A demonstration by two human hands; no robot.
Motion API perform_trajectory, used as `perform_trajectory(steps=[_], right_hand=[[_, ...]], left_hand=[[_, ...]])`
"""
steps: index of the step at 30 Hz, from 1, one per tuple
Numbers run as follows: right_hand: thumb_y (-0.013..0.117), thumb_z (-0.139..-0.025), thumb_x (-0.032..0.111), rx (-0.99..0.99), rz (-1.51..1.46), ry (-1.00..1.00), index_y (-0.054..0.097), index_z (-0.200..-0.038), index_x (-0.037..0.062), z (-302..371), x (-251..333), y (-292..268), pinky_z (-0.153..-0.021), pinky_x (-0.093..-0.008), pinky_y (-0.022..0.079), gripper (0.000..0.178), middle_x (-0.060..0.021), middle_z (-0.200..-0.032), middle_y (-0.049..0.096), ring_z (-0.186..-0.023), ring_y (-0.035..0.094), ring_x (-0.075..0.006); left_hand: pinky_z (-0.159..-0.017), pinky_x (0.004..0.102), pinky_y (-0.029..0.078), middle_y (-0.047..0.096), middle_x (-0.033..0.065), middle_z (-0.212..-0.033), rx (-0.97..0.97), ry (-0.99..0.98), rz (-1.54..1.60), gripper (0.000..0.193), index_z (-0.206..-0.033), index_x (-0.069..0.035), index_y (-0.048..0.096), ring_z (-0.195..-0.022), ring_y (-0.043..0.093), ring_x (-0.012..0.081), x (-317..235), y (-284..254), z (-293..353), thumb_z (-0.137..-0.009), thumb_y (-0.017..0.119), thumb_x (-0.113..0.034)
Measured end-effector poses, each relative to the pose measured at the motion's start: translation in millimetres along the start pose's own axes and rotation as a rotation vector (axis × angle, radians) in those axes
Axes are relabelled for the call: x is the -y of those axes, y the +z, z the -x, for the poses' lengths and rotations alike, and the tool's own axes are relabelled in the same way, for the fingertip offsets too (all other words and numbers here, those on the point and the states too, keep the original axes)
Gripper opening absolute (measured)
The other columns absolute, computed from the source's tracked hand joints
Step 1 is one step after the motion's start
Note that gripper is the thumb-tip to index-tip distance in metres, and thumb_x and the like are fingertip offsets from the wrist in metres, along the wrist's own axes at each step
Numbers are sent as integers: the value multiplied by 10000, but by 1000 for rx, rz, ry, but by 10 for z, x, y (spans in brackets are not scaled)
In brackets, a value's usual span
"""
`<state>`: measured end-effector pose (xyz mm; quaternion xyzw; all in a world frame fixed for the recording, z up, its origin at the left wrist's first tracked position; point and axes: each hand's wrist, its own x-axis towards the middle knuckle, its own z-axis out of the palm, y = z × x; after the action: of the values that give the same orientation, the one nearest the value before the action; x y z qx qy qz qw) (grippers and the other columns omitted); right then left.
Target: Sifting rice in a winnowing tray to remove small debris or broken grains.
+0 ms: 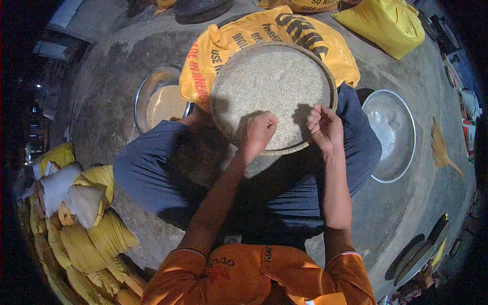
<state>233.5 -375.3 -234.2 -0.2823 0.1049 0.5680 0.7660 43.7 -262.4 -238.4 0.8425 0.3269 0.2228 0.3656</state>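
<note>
A round woven tray (285, 152) rests over my crossed legs, with a layer of pale grain (272, 81) spread across it. My left hand (261, 132) is curled closed just above the grain near the tray's front edge. Over the front right rim, my right hand (325, 126) has its fingers bent in toward the thumb. What either hand holds, if anything, is hidden or too small to make out. An orange-yellow printed sack (203, 63) lies beneath and behind the tray.
Left of the tray stands a metal bowl (138, 104) of brownish grain (165, 105). On the right are a wide metal basin (389, 134) and a straw broom (440, 147). Yellow sacks (99, 239) are piled at lower left; a yellow bag (384, 25) sits at far right.
</note>
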Motion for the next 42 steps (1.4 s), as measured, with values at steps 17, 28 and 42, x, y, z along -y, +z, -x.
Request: perform_trajectory(steps=[17,28,42], right_hand=[[459,-957,185,-11,112,1,560,-956,-33,-21,-110,-3,-578,-296,524,240,-110,-766,613,-648,616,-218],[439,-961,162,-17,173,36,543,-968,-27,-21,-181,50,-578,-290,518,216,-89,-764,604,-627,603,-196],[457,-953,150,-37,123,-17,546,-971,-31,-18,-97,32,-580,-290,521,203,-98,-743,599,-635,609,-204]], left_hand=[[-748,256,500,660,44,-838,62,-223,393,63,-891,7,618,-802,624,105,-259,-51,-9,-847,647,-27],[-701,329,506,667,81,-796,107,5,-163,78,-859,-62,682,-753,647,247,-246,-127,-196,-805,676,-118],[-677,395,497,648,114,-775,71,76,-253,95,-757,-89,695,-751,629,300,-164,56,-101,-776,668,-179]])
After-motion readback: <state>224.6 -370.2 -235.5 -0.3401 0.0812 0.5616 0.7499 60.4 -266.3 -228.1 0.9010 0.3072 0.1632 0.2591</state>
